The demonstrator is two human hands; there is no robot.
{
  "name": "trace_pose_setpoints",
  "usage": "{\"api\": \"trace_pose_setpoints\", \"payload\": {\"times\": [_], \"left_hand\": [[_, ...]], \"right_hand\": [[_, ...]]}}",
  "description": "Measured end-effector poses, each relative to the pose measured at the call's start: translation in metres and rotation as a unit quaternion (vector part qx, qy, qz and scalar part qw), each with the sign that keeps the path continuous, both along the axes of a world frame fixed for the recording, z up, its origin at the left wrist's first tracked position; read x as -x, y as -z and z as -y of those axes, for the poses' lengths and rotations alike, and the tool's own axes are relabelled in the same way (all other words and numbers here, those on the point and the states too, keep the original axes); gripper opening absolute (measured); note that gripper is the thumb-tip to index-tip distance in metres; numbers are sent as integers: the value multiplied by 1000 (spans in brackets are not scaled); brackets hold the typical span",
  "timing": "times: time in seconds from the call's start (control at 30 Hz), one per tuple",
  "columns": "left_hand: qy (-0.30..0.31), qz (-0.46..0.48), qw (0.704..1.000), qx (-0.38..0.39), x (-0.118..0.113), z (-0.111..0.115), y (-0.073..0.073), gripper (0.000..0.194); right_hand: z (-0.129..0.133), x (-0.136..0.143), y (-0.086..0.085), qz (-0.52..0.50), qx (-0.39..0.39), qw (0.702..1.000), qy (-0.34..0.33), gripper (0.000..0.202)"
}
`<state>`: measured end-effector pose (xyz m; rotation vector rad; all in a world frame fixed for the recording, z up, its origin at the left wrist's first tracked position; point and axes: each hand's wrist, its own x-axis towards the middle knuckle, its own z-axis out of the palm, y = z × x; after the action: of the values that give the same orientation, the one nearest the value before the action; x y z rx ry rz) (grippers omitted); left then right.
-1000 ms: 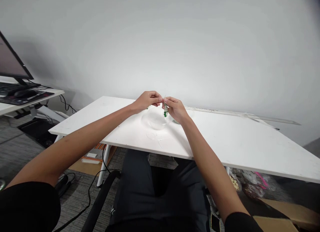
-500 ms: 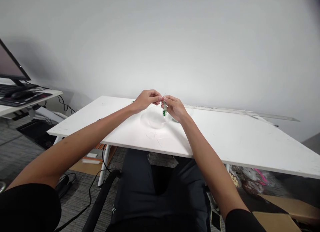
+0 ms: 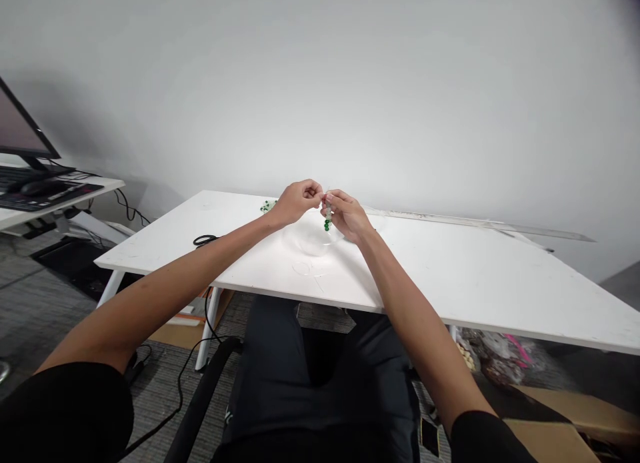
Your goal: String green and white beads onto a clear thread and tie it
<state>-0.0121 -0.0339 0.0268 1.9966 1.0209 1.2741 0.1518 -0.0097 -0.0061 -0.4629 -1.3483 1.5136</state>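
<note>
One beaded strand [image 3: 327, 222] hangs pinched in the right hand [image 3: 351, 218]; I cannot tell if the left hand [image 3: 296, 201] grips anything.

The short strand of small round beads [image 3: 327, 224] was pale translucent green above and deep green at its lower end. The far-left cluster of small beads [image 3: 269, 206] mixed pale and dark green. The flat tabletop [image 3: 450, 276] was plain white; the left loop-shaped scissor handle [image 3: 204, 237], black; the near-left carpet [image 3: 156, 398], streaked grey.

The beads [image 3: 327, 226] look glossy, perhaps glass, the tabletop [image 3: 450, 270] smooth, the sleeves [image 3: 75, 410] matt cloth.
</note>
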Motion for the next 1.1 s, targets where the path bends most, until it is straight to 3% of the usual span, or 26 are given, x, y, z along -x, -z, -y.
{"api": "trace_pose_setpoints", "payload": {"times": [0.17, 0.3, 0.53, 0.73, 1.1], "left_hand": [[-58, -36, 997, -30, -4, 0, 5, 10], [-93, -5, 995, -45, -8, 2, 6, 11], [37, 83, 995, 34, 1, 4, 3, 21], [-10, 88, 995, 49, 3, 2, 5, 20], [26, 93, 995, 30, -4, -4, 4, 25]], "right_hand": [[0, 3, 2, -14, -8, 1000, 16, 23], [0, 4, 1, -24, -9, 999, 29, 21], [-1, 4, 5, -37, 5, 999, -16, 22], [-1, 5, 6, -40, 20, 999, -24, 23], [-1, 4, 4, -106, 53, 992, -46, 16]]}}
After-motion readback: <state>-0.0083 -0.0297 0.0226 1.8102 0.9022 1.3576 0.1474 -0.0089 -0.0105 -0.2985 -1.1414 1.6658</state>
